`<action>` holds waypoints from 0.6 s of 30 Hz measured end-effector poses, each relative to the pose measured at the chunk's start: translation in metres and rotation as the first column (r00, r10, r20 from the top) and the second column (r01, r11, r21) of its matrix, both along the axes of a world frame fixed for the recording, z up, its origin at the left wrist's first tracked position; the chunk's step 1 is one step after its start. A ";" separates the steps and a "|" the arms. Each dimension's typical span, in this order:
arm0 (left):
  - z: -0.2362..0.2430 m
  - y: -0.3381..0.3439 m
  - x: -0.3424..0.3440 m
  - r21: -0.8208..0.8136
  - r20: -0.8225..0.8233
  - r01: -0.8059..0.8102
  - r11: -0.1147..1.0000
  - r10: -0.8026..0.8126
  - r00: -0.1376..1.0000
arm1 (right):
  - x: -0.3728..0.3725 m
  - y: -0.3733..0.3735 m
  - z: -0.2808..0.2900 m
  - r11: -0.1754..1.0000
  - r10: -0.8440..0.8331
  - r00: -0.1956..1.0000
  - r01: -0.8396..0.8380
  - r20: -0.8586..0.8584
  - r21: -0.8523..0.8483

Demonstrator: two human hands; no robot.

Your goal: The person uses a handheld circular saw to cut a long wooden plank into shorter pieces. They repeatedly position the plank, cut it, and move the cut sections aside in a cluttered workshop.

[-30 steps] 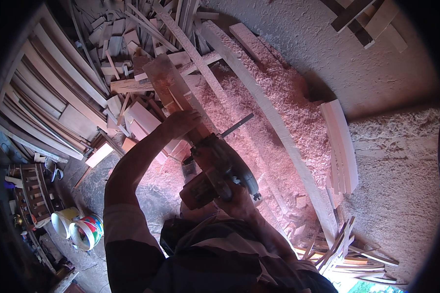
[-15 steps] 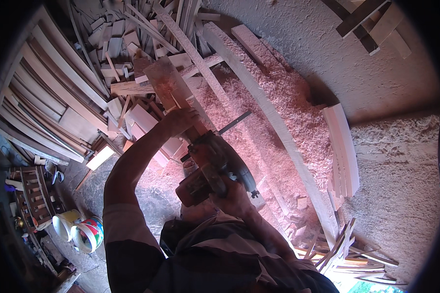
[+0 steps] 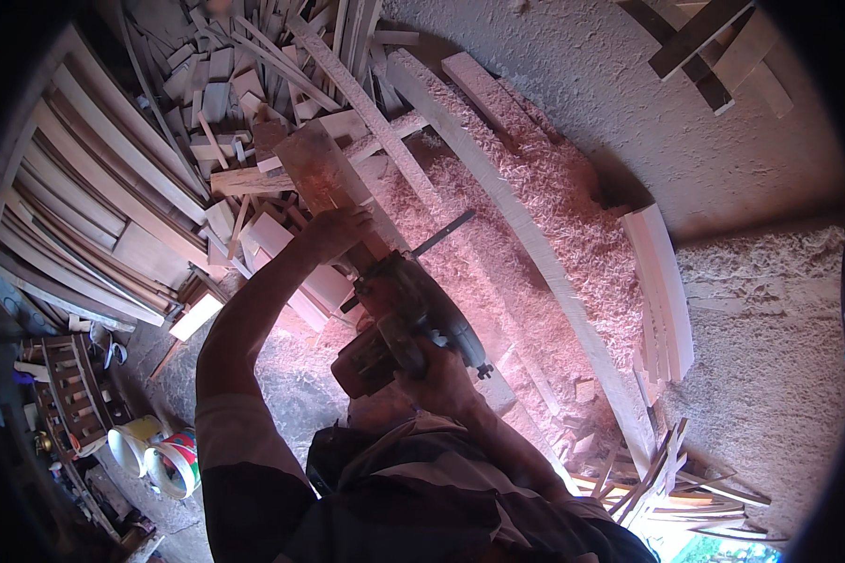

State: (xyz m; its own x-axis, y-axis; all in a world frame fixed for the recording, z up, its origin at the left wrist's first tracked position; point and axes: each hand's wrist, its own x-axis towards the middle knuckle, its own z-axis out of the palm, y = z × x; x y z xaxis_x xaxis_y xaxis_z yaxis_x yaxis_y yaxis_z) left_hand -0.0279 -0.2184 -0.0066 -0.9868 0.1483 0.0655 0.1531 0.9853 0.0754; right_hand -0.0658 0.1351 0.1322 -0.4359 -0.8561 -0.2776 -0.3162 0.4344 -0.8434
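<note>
My right hand is closed around the rear handle of a circular saw, a dark reddish tool with a rounded guard and a metal guide bar sticking out to the right. The saw rests on a thick wooden board that slants from the upper left beneath it. My left hand lies ahead of the saw, its fingers closed over the board. Reddish sawdust covers part of the board beyond my fingers. The saw hides its blade and the wood below it.
Curved planks arc along the right side over a heap of shavings. Offcuts pile up at the far left, with long curved boards leaning nearby. Two buckets stand lower left. Stacked curved pieces rest by the wall.
My left hand and the saw have shifted very slightly left in the picture, and the view itself has moved a little. Both hands keep their hold.
</note>
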 end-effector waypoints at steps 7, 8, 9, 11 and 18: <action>-0.008 -0.028 -0.005 -0.146 -0.097 0.017 0.989 -0.031 0.995 | 0.000 -0.026 -0.004 0.999 -0.002 1.000 0.003 0.009 -0.047; -0.005 -0.031 -0.004 -0.112 -0.035 0.007 0.994 -0.011 0.999 | -0.001 -0.029 -0.004 0.999 0.001 1.000 0.000 0.023 -0.050; -0.001 -0.034 -0.005 -0.092 0.008 0.000 0.996 0.000 1.000 | -0.001 -0.032 -0.004 0.998 0.003 0.999 -0.001 0.036 -0.063; 0.007 -0.041 -0.006 -0.064 0.057 -0.006 0.998 0.009 0.998 | -0.001 -0.040 -0.005 0.997 -0.001 1.000 0.001 0.000 -0.077; 0.020 -0.057 -0.001 -0.069 0.089 0.036 0.997 -0.029 0.996 | 0.005 -0.058 -0.001 0.999 0.002 1.000 -0.002 0.006 -0.045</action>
State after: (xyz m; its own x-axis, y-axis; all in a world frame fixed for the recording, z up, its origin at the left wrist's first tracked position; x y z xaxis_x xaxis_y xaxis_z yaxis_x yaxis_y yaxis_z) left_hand -0.0288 -0.2749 0.0137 -0.9828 0.1817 -0.0332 0.1811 0.9833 0.0205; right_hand -0.0611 0.0773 0.1311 -0.4324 -0.8688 -0.2414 -0.3120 0.3953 -0.8639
